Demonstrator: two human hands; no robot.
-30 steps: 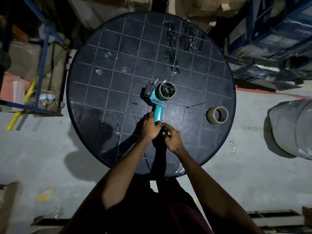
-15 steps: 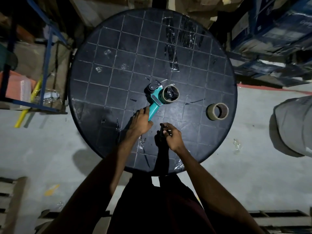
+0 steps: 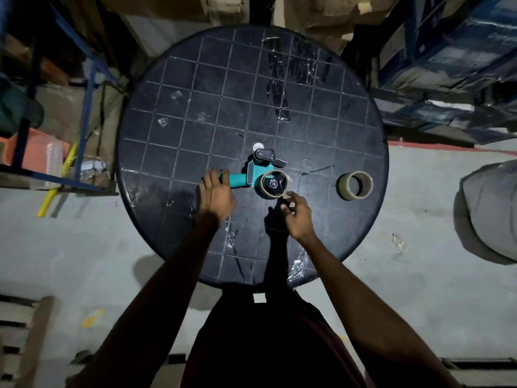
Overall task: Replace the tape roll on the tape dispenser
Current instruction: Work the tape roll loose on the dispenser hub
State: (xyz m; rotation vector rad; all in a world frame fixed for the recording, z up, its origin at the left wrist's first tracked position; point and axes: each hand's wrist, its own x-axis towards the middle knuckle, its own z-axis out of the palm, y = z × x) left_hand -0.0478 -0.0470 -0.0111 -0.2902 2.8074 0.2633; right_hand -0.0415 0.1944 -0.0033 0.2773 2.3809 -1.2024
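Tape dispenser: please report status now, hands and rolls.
Left hand open on the tape dispenser handle. Right hand open, fingertips at the mounted roll. Spare roll apart, to the right. Nothing in the way.

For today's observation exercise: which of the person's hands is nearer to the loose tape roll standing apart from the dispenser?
Right. The right hand is beside the dispenser's spool, with bare table between it and the loose tape roll. The left hand is farther off, at the dispenser handle.
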